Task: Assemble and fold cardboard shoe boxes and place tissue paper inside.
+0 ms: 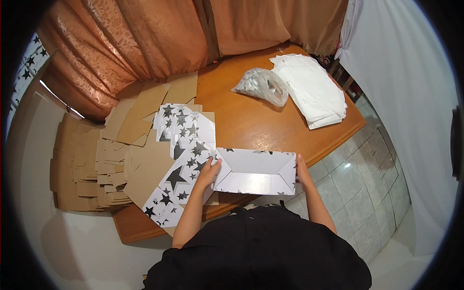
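Observation:
A white paper bag with black stars (256,170) lies flat at the near edge of the wooden table (251,121), its folded bottom panel facing up. My left hand (209,173) presses on the bag's left end, fingers spread over the fold. My right hand (301,169) grips the bag's right end. Under and left of the bag lie more star-printed sheets (186,135), one reaching toward the table's near-left corner.
Stacks of brown cardboard pieces (96,159) cover the table's left side. A clear plastic bag of small items (261,86) and a pile of white folded sheets (311,89) sit at the far right. Orange curtains hang behind; tiled floor lies to the right.

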Demonstrator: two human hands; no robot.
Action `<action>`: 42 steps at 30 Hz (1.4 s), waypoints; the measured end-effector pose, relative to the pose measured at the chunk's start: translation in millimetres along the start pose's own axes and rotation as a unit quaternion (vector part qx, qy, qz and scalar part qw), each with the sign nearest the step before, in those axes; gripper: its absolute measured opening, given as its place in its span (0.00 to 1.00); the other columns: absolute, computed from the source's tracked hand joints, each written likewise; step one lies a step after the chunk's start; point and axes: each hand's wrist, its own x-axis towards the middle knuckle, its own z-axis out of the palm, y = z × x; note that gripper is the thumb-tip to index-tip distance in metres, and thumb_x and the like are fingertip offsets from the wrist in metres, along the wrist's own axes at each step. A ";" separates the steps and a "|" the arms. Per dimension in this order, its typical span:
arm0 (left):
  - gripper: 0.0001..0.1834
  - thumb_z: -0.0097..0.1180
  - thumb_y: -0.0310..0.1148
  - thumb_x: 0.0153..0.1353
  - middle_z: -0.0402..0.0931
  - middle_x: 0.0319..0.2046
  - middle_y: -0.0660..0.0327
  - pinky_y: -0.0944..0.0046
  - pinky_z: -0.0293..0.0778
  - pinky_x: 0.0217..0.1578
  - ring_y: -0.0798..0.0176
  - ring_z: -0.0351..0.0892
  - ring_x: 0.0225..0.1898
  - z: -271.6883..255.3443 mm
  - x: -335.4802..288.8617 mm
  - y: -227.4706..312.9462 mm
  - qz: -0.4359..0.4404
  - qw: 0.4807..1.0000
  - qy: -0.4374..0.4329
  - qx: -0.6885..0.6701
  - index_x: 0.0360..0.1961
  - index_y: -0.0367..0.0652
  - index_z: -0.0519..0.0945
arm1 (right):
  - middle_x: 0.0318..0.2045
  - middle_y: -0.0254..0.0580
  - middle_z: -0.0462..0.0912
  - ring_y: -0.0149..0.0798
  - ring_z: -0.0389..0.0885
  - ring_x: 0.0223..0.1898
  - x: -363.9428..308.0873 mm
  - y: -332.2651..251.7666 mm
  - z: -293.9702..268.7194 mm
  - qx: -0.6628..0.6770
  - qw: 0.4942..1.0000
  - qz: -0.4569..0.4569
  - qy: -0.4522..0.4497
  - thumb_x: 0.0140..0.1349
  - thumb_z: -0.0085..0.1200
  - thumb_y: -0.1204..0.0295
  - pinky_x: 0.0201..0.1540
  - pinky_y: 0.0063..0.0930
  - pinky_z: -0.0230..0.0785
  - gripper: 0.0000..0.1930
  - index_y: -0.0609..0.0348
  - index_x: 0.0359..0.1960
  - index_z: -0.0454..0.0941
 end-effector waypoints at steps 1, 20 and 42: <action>0.40 0.46 0.54 0.61 0.64 0.58 0.42 0.62 0.60 0.57 0.50 0.66 0.59 -4.5 4.6 -5.1 -0.080 0.988 -0.059 -0.115 0.62 0.30 0.58 | 0.52 0.51 0.70 0.46 0.73 0.50 -1.0 0.3 -3.5 0.000 1.000 -0.002 -0.002 0.59 0.30 0.35 0.48 0.43 0.68 0.39 0.54 0.60 0.61; 0.26 0.61 0.28 0.52 0.68 0.35 0.63 0.67 0.69 0.43 0.69 0.71 0.41 -5.8 -30.1 -37.4 0.101 0.954 -0.036 -0.280 0.52 0.42 0.67 | 0.26 0.29 0.71 0.22 0.67 0.27 -7.4 13.0 -13.7 0.190 0.975 -0.113 -0.017 0.56 0.53 0.74 0.29 0.15 0.60 0.04 0.55 0.28 0.70; 0.27 0.63 0.41 0.43 0.72 0.41 0.54 0.52 0.70 0.45 0.50 0.71 0.47 82.4 26.5 5.6 0.227 0.862 -0.173 0.418 0.46 0.44 0.72 | 0.45 0.42 0.73 0.45 0.69 0.53 18.7 -15.2 89.2 -0.631 0.718 -0.225 -0.187 0.40 0.65 0.65 0.51 0.54 0.62 0.28 0.53 0.47 0.70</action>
